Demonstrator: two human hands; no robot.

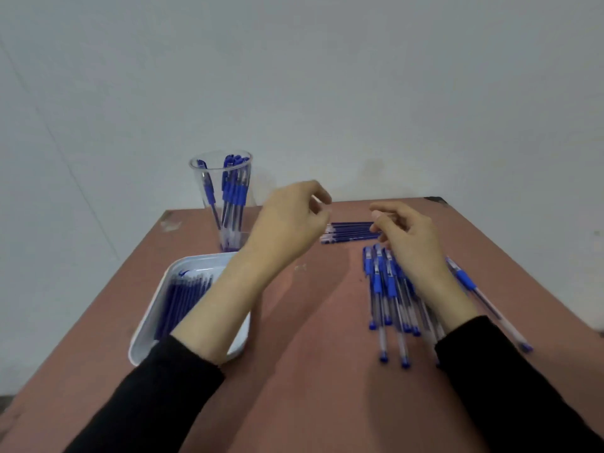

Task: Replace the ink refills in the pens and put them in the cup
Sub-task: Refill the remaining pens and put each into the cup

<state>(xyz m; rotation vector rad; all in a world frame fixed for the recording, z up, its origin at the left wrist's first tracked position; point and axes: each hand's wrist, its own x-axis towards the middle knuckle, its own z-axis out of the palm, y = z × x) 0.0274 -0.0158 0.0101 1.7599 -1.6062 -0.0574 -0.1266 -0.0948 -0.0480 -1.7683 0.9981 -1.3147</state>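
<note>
Blk sleeves [163, 390] over brown table [310, 371] w/ grey wall [327, 76] behind; left grip [291, 220] & right grip [411, 237] curled, contents unclear.

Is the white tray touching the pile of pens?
Apart. The head view shows bare table between the white tray and the pile of pens.

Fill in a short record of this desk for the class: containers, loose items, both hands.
cup: clear, upright, far left of the table, blue pens inside
tray: white, near left, holding blue refills
loose refills: row at far centre
loose pens: heap at right
left hand: raised, fingers curled, blurred
right hand: by the row's end, grip unclear
</note>
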